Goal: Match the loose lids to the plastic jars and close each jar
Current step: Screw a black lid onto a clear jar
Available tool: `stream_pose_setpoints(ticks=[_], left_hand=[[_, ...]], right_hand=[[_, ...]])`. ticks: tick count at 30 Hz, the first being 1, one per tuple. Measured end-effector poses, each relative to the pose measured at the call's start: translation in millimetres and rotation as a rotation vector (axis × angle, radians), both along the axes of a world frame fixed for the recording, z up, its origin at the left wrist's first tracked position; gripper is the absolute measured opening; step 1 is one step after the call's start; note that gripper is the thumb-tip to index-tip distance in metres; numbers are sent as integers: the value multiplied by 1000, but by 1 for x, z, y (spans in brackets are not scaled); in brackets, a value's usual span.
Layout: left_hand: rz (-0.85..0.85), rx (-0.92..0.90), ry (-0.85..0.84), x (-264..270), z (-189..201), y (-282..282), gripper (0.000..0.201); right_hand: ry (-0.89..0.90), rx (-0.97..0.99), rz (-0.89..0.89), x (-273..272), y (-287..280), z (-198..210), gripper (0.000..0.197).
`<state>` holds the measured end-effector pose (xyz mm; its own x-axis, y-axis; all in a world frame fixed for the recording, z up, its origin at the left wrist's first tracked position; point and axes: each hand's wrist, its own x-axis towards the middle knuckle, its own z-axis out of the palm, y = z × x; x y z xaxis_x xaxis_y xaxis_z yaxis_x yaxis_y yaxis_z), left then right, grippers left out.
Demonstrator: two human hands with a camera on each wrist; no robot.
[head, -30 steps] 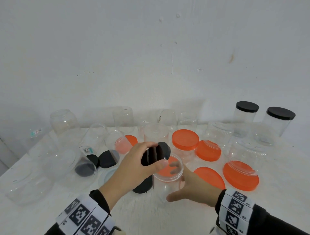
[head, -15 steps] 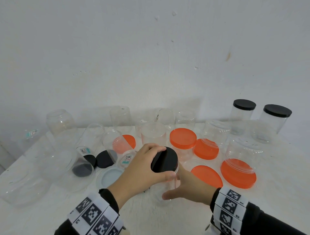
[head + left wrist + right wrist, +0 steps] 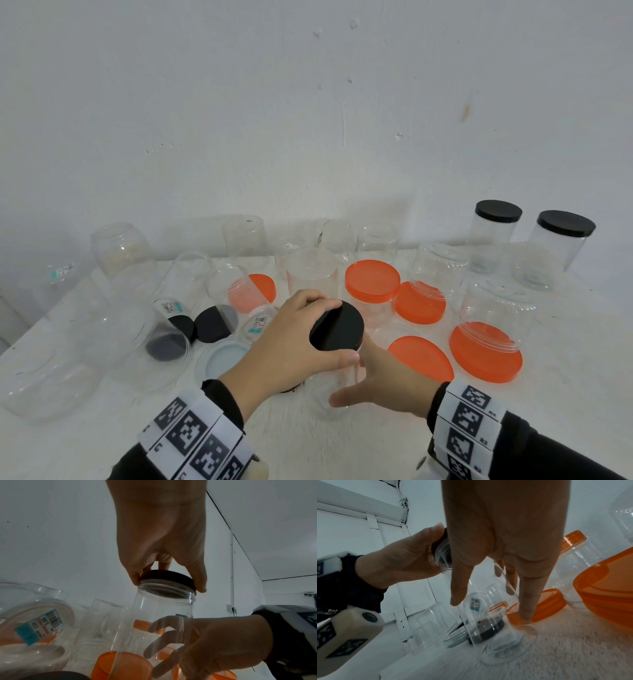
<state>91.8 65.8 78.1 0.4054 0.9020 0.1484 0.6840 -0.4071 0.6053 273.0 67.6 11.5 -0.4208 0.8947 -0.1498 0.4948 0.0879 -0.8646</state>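
Observation:
A black lid (image 3: 337,325) sits flat on the mouth of an upright clear jar (image 3: 330,394) at the front middle of the white table. My left hand (image 3: 291,342) grips the lid from above, thumb on the near edge and fingers on the far edge. In the left wrist view the black lid (image 3: 166,576) rests on the jar's threaded neck (image 3: 164,595). My right hand (image 3: 383,380) holds the jar's body from the right, thumb in front and fingers behind. In the right wrist view its fingers (image 3: 529,595) reach down the jar's wall (image 3: 488,622).
Loose orange lids (image 3: 421,356) and wide jars standing on orange lids (image 3: 484,353) lie to the right. An orange-lidded jar (image 3: 372,281) stands behind. Two black-lidded jars (image 3: 498,212) stand back right. Several open clear jars, black lids (image 3: 212,323) and a pale blue lid (image 3: 222,359) crowd the left.
A second ago my left hand held the black lid tilted above the jar's open mouth. It has since lowered the lid flat onto the mouth. My right hand stays on the jar.

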Motion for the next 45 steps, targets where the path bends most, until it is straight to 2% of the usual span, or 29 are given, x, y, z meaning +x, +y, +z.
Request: stream_pose_setpoints(ticks=[9, 14, 18, 20, 24, 27, 32, 36, 42, 45], left_hand=[[5, -20, -22, 0, -4, 1, 79], [22, -159, -202, -8, -18, 0, 115], [34, -319, -298, -23, -38, -3, 124], [31, -395, -319, -27, -48, -5, 118], [10, -481, -370, -24, -58, -7, 91], [-24, -470, -421, -16, -61, -4, 80], [-57, -455, -472, -14, -66, -3, 76], [-34, -458, -495, -15, -71, -4, 77], [-45, -467, -506, -14, -72, -3, 84], [-45, -475, -489, -14, -73, -3, 78]], right_hand=[[-13, 10, 14, 0, 1, 0, 109], [-73, 5, 27, 6, -2, 4, 109], [-103, -30, 13, 23, -2, 25, 99], [-101, -16, -1, 31, 1, 41, 101], [-98, 35, 35, 30, 5, 75, 93], [-215, 110, 112, 16, 8, 93, 93], [-541, 243, 307, -13, 17, 112, 87], [-735, 237, 395, -26, 25, 124, 82], [-852, 251, 438, -35, 32, 132, 84], [-864, 280, 436, -36, 33, 132, 81]])
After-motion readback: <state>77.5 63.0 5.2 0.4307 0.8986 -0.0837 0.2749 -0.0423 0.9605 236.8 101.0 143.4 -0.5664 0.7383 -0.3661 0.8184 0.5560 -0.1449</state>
